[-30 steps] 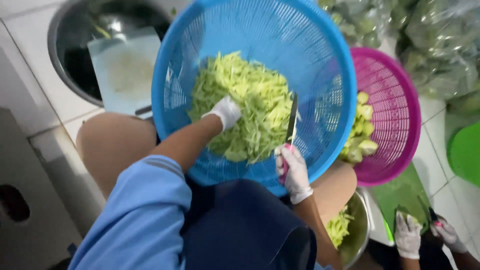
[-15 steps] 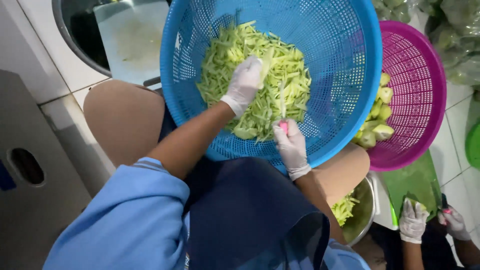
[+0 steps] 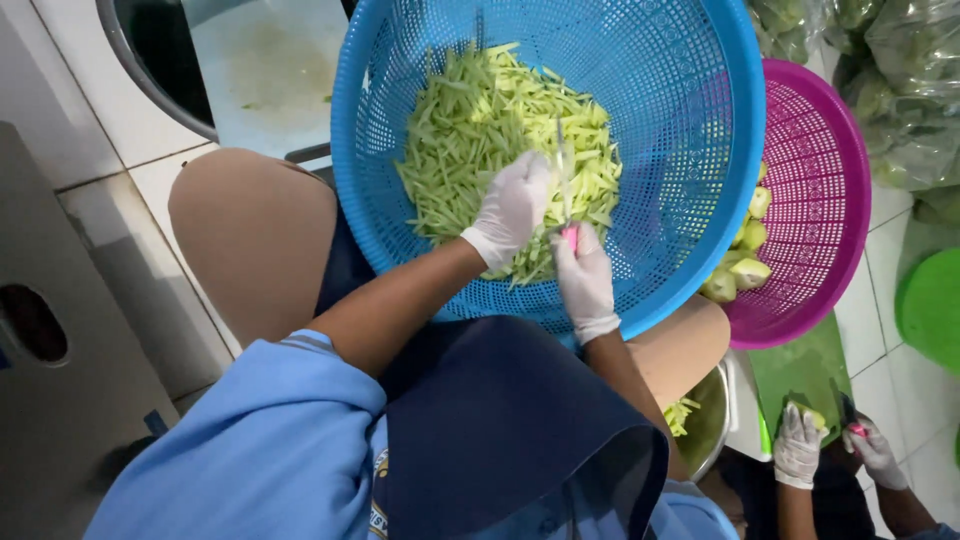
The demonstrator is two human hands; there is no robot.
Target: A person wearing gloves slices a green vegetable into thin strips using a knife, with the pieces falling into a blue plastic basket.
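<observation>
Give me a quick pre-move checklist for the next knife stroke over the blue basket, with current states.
1. Right hand gripping the knife: ok, pink handle in the gloved fist.
2. Left hand clear of the blade: not ok, its fingers sit right beside it.
3. Blue basket supported: ok, resting on the lap.
4. Green strips contained: ok, piled inside the basket.
5. What the left hand holds: cannot tell, hidden under the glove.
6. Co-worker's hands out of the way: ok, at a green board lower right.
</observation>
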